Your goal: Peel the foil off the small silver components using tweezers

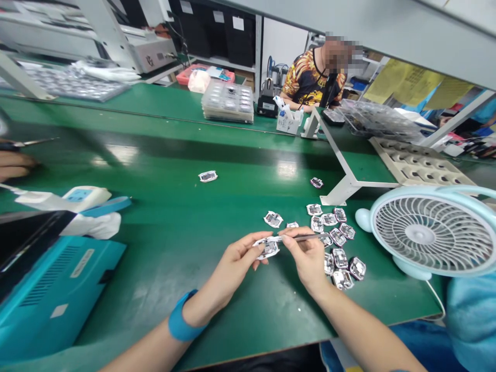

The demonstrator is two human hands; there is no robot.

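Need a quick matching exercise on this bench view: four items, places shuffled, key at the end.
Items
1. Round fan
2. Thin grey tool
3. Blue wristband
4. Stack of clear trays

Places
A. Around the left wrist
B. Far side of the green bench, left of the white holder
C. Right of the cluster of small assemblies
D. Pinched in the right hand

Pairs: 1-C, 2-D, 3-A, 4-B
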